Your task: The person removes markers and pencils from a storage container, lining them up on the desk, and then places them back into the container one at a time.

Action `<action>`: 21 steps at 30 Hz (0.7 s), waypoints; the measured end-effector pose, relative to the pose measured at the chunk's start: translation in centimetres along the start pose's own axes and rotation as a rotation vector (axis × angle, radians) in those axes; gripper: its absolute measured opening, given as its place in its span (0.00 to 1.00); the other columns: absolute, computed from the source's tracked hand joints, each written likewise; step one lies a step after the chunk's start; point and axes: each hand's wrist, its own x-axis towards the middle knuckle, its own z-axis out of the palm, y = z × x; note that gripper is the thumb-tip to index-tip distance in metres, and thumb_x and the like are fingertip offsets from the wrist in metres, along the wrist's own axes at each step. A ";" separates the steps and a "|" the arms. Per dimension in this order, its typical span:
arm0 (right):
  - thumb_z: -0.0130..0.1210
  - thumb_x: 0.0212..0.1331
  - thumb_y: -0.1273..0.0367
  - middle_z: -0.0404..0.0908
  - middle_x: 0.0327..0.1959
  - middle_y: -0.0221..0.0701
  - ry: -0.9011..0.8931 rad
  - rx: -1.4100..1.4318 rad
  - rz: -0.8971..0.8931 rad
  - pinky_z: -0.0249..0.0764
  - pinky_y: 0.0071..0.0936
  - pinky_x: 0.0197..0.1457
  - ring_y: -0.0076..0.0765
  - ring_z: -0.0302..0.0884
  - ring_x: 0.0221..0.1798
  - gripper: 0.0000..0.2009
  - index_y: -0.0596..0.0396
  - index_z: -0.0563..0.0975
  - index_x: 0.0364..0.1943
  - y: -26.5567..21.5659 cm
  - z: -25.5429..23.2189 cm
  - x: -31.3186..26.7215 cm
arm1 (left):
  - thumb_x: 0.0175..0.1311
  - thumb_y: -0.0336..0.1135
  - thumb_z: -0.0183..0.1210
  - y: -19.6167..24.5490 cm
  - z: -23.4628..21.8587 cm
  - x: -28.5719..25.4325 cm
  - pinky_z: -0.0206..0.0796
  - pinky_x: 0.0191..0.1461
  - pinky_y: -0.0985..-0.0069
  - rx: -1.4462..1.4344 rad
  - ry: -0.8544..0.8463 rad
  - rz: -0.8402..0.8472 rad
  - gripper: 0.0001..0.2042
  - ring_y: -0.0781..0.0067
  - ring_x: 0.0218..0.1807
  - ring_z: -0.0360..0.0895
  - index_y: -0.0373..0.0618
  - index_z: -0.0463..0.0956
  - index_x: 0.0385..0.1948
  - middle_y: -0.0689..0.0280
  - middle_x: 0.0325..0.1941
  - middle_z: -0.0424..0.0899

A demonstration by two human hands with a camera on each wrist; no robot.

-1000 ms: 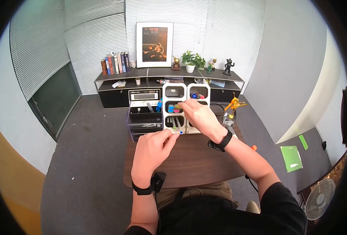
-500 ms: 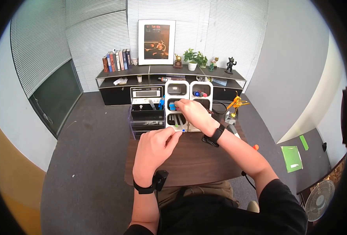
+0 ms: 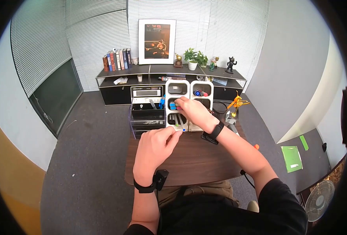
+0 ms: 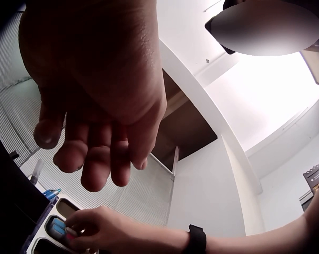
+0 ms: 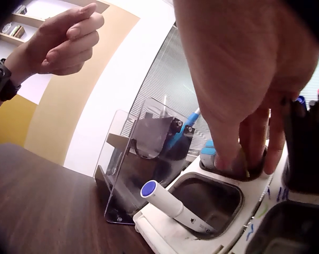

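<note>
My right hand [image 3: 197,113] reaches into the middle left compartment of a white pen organizer [image 5: 149,227]. Its fingers point down and pinch a yellowish marker [image 5: 247,168], mostly hidden by the hand. Blue-capped markers [image 5: 207,150] stand beside the fingertips, with a pink one [image 4: 70,236] against them. In the compartment below leans a white marker with a blue end [image 5: 165,201]. My left hand [image 3: 152,150] hovers over the table in front of the organizer, fingers loosely curled, nothing in it, as the left wrist view shows.
Left of the white organizer stands a clear desk organizer [image 5: 114,177] with a blue pen [image 5: 194,119]. The upper right compartment has a blue marker [image 3: 197,93]. An orange figure [image 3: 237,102] is at the right on the brown table [image 3: 189,164]. Behind is a black shelf [image 3: 118,100].
My right hand has lowered slightly into the middle left compartment, and the yellowish marker, plainer before, is now mostly hidden. The left hand has stayed put. The head view has tilted a little.
</note>
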 end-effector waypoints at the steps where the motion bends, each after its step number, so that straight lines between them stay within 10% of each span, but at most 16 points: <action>1: 0.66 0.68 0.72 0.87 0.48 0.45 0.000 0.000 0.000 0.85 0.49 0.52 0.58 0.89 0.49 0.13 0.60 0.82 0.54 -0.1 -0.3 0.0 | 0.75 0.40 0.68 -0.2 0.1 0.0 0.65 0.27 0.63 -0.003 -0.016 -0.014 0.16 0.57 0.19 0.77 0.40 0.82 0.27 0.57 0.18 0.79; 21: 0.63 0.69 0.73 0.90 0.39 0.51 0.050 0.118 0.036 0.85 0.50 0.51 0.62 0.90 0.44 0.08 0.63 0.89 0.45 1.0 0.4 1.6 | 0.75 0.41 0.67 -0.8 2.0 -0.7 0.72 0.33 0.58 0.058 -0.238 -0.096 0.13 0.46 0.27 0.84 0.40 0.87 0.34 0.52 0.23 0.84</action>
